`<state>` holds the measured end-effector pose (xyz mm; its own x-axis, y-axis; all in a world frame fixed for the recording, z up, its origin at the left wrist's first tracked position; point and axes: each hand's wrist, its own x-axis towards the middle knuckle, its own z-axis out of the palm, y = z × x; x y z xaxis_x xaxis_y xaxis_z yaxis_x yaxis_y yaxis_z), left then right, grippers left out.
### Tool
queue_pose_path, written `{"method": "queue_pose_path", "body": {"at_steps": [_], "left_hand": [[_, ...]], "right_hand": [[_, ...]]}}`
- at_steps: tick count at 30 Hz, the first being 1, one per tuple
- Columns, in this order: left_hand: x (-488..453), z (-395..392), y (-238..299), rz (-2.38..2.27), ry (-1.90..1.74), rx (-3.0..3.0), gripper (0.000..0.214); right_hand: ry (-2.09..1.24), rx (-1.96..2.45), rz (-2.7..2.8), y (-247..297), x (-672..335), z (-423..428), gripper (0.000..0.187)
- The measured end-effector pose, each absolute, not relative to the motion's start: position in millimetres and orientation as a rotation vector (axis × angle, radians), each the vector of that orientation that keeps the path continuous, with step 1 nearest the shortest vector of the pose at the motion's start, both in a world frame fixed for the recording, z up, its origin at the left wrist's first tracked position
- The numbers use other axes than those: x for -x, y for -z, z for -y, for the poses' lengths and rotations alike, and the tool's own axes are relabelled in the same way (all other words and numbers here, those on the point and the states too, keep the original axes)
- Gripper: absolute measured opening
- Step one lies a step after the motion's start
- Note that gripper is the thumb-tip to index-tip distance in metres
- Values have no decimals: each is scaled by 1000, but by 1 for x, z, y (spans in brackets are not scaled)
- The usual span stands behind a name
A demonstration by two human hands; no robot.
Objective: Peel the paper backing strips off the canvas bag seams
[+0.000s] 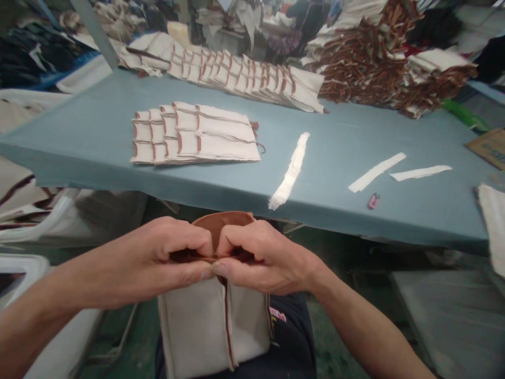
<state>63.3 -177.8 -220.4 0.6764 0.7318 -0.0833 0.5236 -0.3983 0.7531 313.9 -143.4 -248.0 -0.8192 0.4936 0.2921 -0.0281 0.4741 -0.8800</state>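
Ahead stretches one blue-covered table [335, 142], with one cream bag [197, 326] gripped over the lap before it.
One brown-and-cream heap [359, 73] and one long overlapping row of fabric pieces [244, 76] line the table's far side; one shorter stack [224, 134] lies nearer. At the bag's brown rim [223, 221], the left hand [169, 258] and right hand [264, 258] are curled nearly closed, thumb tips side by side, each pinching the edge. On top lie one longer white strip [291, 171], two shorter white strips [377, 172] and one small pink item [373, 201].
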Motion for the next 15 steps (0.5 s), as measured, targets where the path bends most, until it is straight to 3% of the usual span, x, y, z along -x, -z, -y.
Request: {"method": "queue_pose_path", "body": {"at_steps": [4,10,15], "left_hand": [[-52,175,228,-1037,-329,-1989,43],[-37,182,226,-1025,-580,-1492,78],[-38,194,215,-1220,-664,-1683,70]], "right_hand": [[-1130,481,2183,251,-324,155,20],[-1141,575,2058,253,-329,149,21],[-1304,707,2038,271,-303,126,21]]}}
